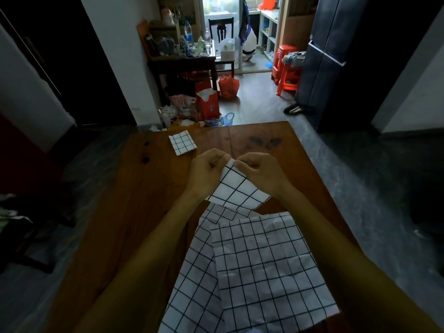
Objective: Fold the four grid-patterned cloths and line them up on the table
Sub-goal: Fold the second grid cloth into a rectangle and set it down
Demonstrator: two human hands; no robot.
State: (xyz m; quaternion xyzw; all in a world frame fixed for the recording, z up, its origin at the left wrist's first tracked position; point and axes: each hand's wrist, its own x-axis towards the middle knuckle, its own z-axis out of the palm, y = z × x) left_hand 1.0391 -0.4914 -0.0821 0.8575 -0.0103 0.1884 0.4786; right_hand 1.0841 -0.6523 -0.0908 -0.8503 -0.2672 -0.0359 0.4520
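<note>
So, far left of the wooden table there's a couple of dark spots on the wood; a bit right of those, near the far edge, sits a small folded grid cloth, lying flat and well apart from everything else. Moving right, the left hand is raised over the middle of the table with fingers curled, pinching the top corner of a grid cloth held up; the right hand is right beside it, fingertips pinching the same top edge, so the two hands nearly touch; that cloth hangs down from the pinch and its lower edge reaches close to the cloths below. Under the forearms, at the near side, two unfolded grid cloths lie spread out; the lower left cloth is partly tucked under the bigger flat cloth on the right, which overlaps it and looks creased; both run off the near edge of the view.
</note>
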